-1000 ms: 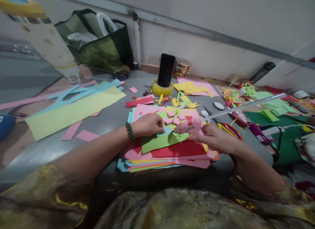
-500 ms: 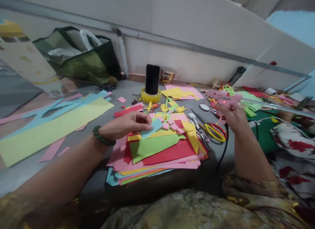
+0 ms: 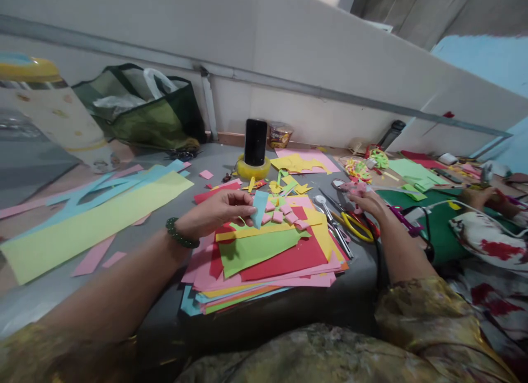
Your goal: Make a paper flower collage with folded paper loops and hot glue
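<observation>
My left hand (image 3: 231,206) pinches a small light-blue paper piece (image 3: 259,208) over a stack of coloured paper (image 3: 284,256). Small pink squares (image 3: 278,216) lie just right of that piece. Near the scissors, my right hand (image 3: 368,199) has its fingers closed around a pink glue gun (image 3: 355,188), blurred and partly covered by the hand. Beneath and left of this hand lie yellow-handled scissors (image 3: 357,227) and silver scissors (image 3: 340,234). A green sheet (image 3: 259,250) and a red sheet (image 3: 289,265) top the stack.
A black phone (image 3: 256,142) stands in a yellow tape roll (image 3: 252,167). At left are long paper strips (image 3: 99,223), a bottle (image 3: 61,116) and a green bag (image 3: 152,114). Another person's hands (image 3: 478,199) work at the right beside a purple tool (image 3: 406,221).
My right hand has moved left and down with the pink glue gun, toward the scissors. The blue paper in my left hand has turned more upright. The view has shifted slightly.
</observation>
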`<state>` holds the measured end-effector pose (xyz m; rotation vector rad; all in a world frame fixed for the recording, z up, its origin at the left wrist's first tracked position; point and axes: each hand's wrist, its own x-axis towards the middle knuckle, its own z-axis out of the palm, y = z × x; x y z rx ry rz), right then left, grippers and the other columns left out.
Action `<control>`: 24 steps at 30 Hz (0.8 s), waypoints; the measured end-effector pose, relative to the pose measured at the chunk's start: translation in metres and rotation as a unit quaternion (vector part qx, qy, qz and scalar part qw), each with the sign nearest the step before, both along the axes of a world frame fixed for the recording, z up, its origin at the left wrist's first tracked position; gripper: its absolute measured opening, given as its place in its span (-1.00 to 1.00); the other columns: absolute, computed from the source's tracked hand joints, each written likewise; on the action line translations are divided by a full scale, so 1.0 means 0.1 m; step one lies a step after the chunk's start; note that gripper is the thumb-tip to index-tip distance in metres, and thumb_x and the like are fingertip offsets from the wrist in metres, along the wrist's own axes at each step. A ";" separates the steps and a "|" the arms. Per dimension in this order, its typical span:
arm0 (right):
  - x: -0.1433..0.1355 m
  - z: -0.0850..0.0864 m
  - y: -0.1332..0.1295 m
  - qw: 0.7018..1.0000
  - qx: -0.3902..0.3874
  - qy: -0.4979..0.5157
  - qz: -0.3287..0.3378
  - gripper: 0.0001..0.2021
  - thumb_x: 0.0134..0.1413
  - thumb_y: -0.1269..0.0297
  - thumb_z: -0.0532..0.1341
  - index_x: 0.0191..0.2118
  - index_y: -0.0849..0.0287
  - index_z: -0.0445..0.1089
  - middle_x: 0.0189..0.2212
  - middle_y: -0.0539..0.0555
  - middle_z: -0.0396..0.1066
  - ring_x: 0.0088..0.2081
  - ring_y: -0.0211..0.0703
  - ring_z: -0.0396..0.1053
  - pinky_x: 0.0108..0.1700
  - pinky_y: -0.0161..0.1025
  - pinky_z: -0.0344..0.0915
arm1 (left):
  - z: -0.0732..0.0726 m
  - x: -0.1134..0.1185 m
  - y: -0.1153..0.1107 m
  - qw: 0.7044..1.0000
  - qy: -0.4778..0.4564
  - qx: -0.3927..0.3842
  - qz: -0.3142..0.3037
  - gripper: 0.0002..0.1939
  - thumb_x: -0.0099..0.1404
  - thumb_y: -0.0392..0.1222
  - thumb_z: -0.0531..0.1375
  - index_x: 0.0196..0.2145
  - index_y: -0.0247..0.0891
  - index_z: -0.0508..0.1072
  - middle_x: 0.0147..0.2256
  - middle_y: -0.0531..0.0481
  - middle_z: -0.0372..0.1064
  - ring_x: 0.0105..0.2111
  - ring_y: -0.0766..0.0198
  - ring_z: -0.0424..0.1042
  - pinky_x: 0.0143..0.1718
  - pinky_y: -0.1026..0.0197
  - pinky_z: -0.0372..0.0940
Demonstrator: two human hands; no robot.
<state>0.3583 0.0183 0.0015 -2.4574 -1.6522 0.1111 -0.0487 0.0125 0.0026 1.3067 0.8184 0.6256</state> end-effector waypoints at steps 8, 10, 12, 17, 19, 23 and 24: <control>-0.42 0.30 -0.47 0.993 0.045 -0.055 0.095 -0.75 0.06 0.08 0.32 -0.51 0.11 0.47 -0.60 0.05 0.42 -0.52 -0.11 0.37 -0.47 -0.24 0.21 | -0.06 0.08 -0.06 0.997 -0.047 -0.066 0.005 -0.63 -0.03 -0.16 0.52 -0.46 -0.27 0.39 -0.54 0.10 0.47 -0.48 0.35 0.55 -0.52 0.44 0.31; -0.78 0.24 -0.60 0.950 0.159 0.017 0.269 -0.81 0.16 0.15 0.26 -0.18 0.10 0.53 -0.46 0.04 0.52 -0.49 -0.18 0.42 -0.42 -0.29 0.31 | -0.08 0.12 -0.08 0.993 -0.072 -0.095 0.007 -0.63 -0.03 -0.20 0.52 -0.46 -0.27 0.38 -0.56 0.13 0.44 -0.50 0.36 0.55 -0.53 0.46 0.31; -1.16 0.13 -0.66 0.864 0.223 0.057 0.448 -0.72 0.28 0.26 0.17 0.05 0.09 0.45 -0.33 0.06 0.58 -0.47 -0.25 0.45 -0.40 -0.34 0.35 | -0.09 0.15 -0.11 0.990 -0.090 -0.110 0.002 -0.62 -0.04 -0.21 0.52 -0.46 -0.28 0.37 -0.58 0.13 0.44 -0.53 0.39 0.53 -0.55 0.48 0.30; -1.73 -0.10 -0.49 0.738 0.264 0.106 0.611 -0.75 0.35 0.39 0.07 -0.07 0.08 0.49 -0.23 0.14 0.60 -0.26 -0.18 0.54 -0.25 -0.29 0.41 | -0.12 0.18 -0.13 0.987 -0.101 -0.125 -0.006 -0.58 -0.12 -0.16 0.55 -0.49 -0.29 0.39 -0.60 0.12 0.44 -0.57 0.39 0.51 -0.57 0.48 0.30; -1.77 -0.13 -0.42 0.741 0.240 0.180 0.601 -0.78 0.34 0.32 0.11 -0.19 0.07 0.52 -0.29 0.13 0.59 -0.28 -0.15 0.53 -0.23 -0.25 0.43 | -0.12 0.18 -0.13 0.988 -0.099 -0.121 0.015 -0.61 -0.12 -0.16 0.55 -0.49 -0.29 0.41 -0.61 0.13 0.43 -0.57 0.38 0.51 -0.57 0.47 0.29; -1.78 -0.16 -0.38 0.776 0.177 0.360 0.486 -0.79 0.22 0.12 0.24 -0.36 0.08 0.52 -0.42 0.09 0.55 -0.40 -0.15 0.46 -0.32 -0.21 0.41 | -0.11 0.19 -0.13 0.994 -0.069 -0.063 0.062 -0.70 0.00 -0.13 0.48 -0.51 -0.30 0.46 -0.62 0.09 0.43 -0.57 0.39 0.48 -0.52 0.44 0.32; -1.79 -0.16 -0.38 0.783 0.158 0.403 0.446 -0.76 0.16 0.04 0.28 -0.39 0.09 0.51 -0.46 0.07 0.53 -0.45 -0.18 0.42 -0.38 -0.22 0.38 | -0.11 0.20 -0.14 0.995 -0.056 -0.041 0.069 -0.72 0.01 -0.11 0.47 -0.50 -0.30 0.48 -0.61 0.07 0.44 -0.57 0.38 0.48 -0.51 0.42 0.33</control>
